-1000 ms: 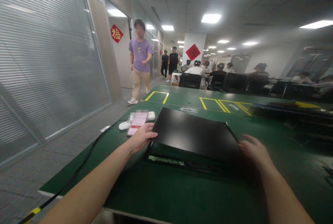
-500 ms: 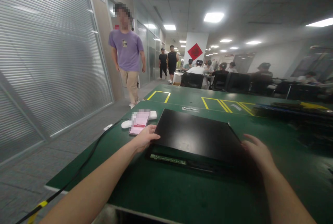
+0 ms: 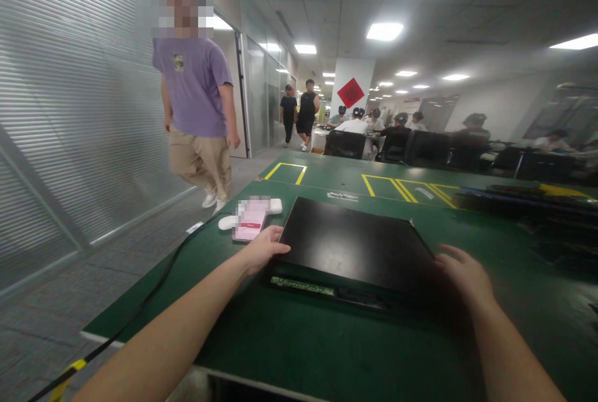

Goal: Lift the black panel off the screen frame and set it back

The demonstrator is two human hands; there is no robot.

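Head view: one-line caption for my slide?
The left hand and right hand hold the near corners of a black panel on the green table, phone beside it, a person in purple passing.

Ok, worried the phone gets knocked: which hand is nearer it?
Left. The left hand is on the panel corner just below the phone; the right hand is across the panel.

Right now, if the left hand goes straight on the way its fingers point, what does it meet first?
The black panel: the left hand points right, fingertips seemingly touching its near left corner. The phone lies beyond the hand, probably off that line.
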